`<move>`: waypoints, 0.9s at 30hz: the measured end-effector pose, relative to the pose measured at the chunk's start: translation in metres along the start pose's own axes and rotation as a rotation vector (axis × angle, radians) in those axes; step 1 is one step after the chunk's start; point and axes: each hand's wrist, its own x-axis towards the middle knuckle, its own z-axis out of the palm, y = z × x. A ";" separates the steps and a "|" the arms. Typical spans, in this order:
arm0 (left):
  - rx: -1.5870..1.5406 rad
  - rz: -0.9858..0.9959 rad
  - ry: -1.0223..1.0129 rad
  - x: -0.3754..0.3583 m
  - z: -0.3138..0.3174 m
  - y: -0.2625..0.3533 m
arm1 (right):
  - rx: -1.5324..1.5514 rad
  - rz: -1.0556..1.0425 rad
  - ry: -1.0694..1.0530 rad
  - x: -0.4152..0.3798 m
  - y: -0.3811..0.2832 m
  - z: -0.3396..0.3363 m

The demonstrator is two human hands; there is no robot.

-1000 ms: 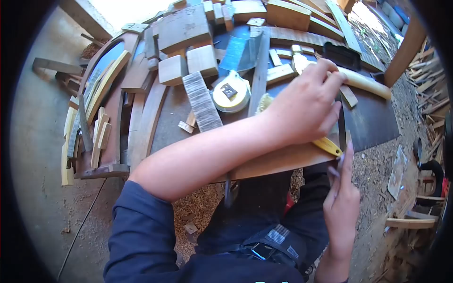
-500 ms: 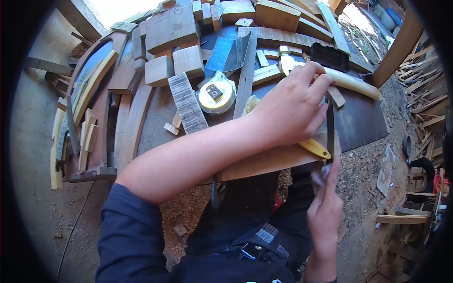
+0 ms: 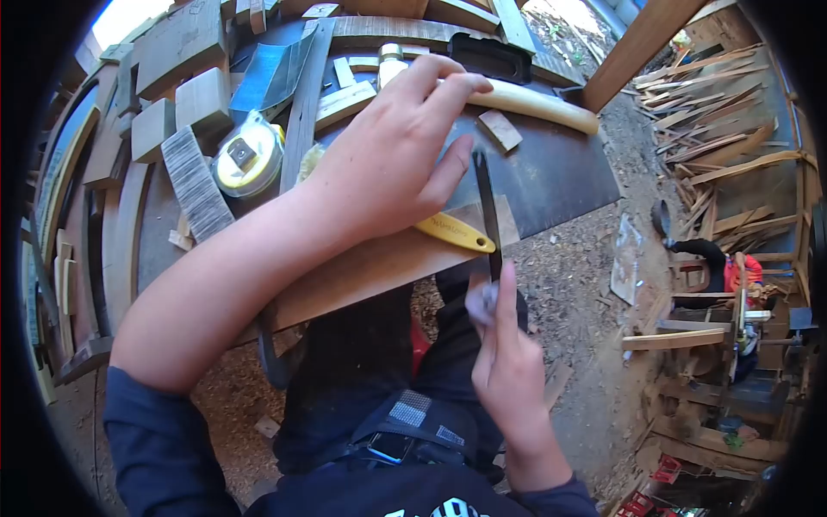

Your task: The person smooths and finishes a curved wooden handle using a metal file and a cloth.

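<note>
My right hand [image 3: 510, 366] is closed round the pale handle of a narrow dark file [image 3: 488, 202], its index finger stretched along the tool. The file points away from me, over the right end of a flat wooden board [image 3: 345, 274]. Near the file's tip is my left hand [image 3: 422, 129], its thumb apart from its curved fingers and nothing visible in its grasp. Under that hand a brush with a yellow handle [image 3: 457, 233] lies on the board; pale bristles show beyond the wrist. Just past my left fingers rests a mallet with a pale wooden handle [image 3: 538, 105].
A tape measure [image 3: 248, 157], blue sandpaper [image 3: 258, 76] and several wood blocks [image 3: 202, 99] crowd the left of the bench. A small wood offcut [image 3: 500, 131] lies near the mallet handle. Beyond a wooden post [image 3: 642, 47], scrap strips [image 3: 715, 146] cover the ground.
The view has swung right, so the bench appears further left. My left thumb and fingers have spread and come away from the file; my right hand still holds its handle.
</note>
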 end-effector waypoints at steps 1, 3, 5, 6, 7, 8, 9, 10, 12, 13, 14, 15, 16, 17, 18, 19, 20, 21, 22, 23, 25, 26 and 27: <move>0.020 0.005 0.003 -0.001 0.000 0.000 | -0.028 0.028 -0.026 -0.010 -0.002 -0.003; 0.048 0.007 0.023 -0.002 0.003 -0.001 | -0.071 0.103 -0.088 -0.024 -0.002 -0.008; 0.049 0.024 0.015 0.000 0.005 -0.001 | -0.058 0.055 -0.055 -0.010 -0.003 -0.007; 0.048 0.013 0.010 -0.001 0.005 -0.002 | -0.050 0.000 -0.012 0.007 -0.001 -0.004; 0.064 0.013 -0.009 -0.001 0.003 0.000 | -0.063 -0.014 -0.013 0.020 -0.001 -0.006; 0.068 0.005 -0.005 -0.001 0.001 0.000 | -0.076 -0.028 -0.014 0.034 -0.001 -0.007; 0.070 -0.009 -0.003 -0.002 0.001 0.002 | -0.109 0.011 -0.067 0.043 -0.008 -0.014; 0.067 -0.009 -0.010 -0.002 0.001 0.003 | -0.115 0.034 -0.105 0.043 -0.012 -0.018; 0.065 -0.020 -0.007 -0.003 -0.003 0.001 | -0.104 0.064 -0.165 0.036 -0.016 -0.027; 0.049 -0.036 -0.019 -0.002 -0.003 0.003 | -0.089 0.068 -0.189 0.028 -0.017 -0.032; 0.034 -0.017 -0.004 -0.001 -0.002 0.002 | -0.104 0.081 -0.202 0.018 -0.019 -0.037; 0.017 -0.001 0.009 -0.002 0.000 0.001 | -0.117 0.098 -0.218 0.004 -0.023 -0.043; -0.003 -0.008 0.007 -0.001 0.002 0.000 | -0.129 0.120 -0.235 0.000 -0.026 -0.047; 0.004 -0.018 0.010 -0.002 0.002 -0.002 | -0.136 0.099 -0.237 0.004 -0.028 -0.048; 0.006 -0.024 0.003 -0.001 0.002 -0.003 | -0.137 0.088 -0.235 0.012 -0.031 -0.049; -0.005 -0.016 -0.013 0.001 0.004 0.000 | -0.139 0.094 -0.221 0.018 -0.031 -0.047; -0.005 -0.023 -0.028 0.001 0.004 0.000 | -0.143 0.127 -0.233 0.031 -0.029 -0.043; 0.016 -0.055 -0.050 0.000 0.002 0.001 | -0.218 0.101 -0.233 0.042 -0.025 -0.034; 0.094 -0.029 -0.032 -0.001 0.002 0.000 | -0.265 0.104 -0.282 0.048 -0.024 -0.032; 0.058 -0.082 -0.055 -0.001 -0.001 0.002 | -0.318 0.048 -0.250 0.045 -0.025 -0.032; 0.086 -0.117 -0.088 -0.002 -0.003 -0.003 | -0.288 0.021 -0.188 0.032 -0.020 -0.037; 0.123 -0.108 -0.087 -0.001 0.000 -0.002 | -0.286 0.008 -0.159 0.019 -0.016 -0.036; 0.100 -0.073 -0.080 -0.002 0.004 -0.008 | -0.283 0.041 -0.194 0.006 -0.017 -0.042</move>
